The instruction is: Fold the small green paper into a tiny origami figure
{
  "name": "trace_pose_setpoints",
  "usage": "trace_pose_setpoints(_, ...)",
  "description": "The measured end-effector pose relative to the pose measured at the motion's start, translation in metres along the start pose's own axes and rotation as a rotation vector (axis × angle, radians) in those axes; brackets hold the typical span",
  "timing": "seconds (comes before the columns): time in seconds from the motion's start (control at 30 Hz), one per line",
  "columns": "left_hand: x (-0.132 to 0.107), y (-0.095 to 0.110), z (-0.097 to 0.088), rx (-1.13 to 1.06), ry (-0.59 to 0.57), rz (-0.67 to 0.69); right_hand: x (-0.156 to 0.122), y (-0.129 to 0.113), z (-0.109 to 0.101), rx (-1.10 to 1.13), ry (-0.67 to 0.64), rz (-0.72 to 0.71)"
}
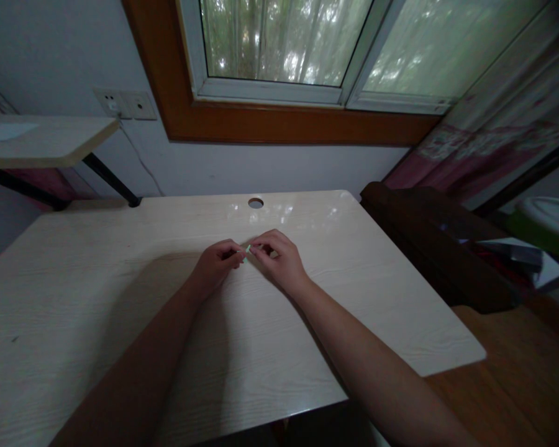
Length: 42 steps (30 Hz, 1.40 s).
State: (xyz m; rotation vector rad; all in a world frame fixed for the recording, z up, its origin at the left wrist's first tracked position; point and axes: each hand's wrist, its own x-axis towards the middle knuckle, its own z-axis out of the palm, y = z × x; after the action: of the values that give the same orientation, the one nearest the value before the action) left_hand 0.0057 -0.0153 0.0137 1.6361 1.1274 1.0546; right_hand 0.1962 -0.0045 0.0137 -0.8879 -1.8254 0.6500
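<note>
My left hand (217,262) and my right hand (279,257) rest together on the pale wooden desk (121,310), near its middle. Both are closed in a pinch, fingertips meeting. Between them shows a tiny pale green thing (248,249), too small to name. Each hand seems to hold one end of it.
A round cable hole (256,202) lies in the desk beyond the hands. A dark wooden piece of furniture (428,242) stands at the right. A small shelf (41,139) juts out at the upper left, under a wall socket (125,104). A window (284,43) is ahead.
</note>
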Motion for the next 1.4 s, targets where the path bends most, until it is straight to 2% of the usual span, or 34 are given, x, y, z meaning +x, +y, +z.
trace_pose_setpoints(0.73,0.0006,-0.0001,0.0004,0.046,0.02,0.024,-0.0005,0.003,0.0,-0.041,-0.033,-0.001)
trace_pose_setpoints(0.93,0.0003,-0.0049,0.0025,0.014,0.058,0.007,-0.0002,0.0005,-0.0007,-0.067,-0.035,0.011)
trace_pose_setpoints(1.4,-0.0003,-0.0043,0.0032,-0.007,0.075,-0.012,-0.0008,-0.0042,-0.0018,-0.073,-0.012,-0.042)
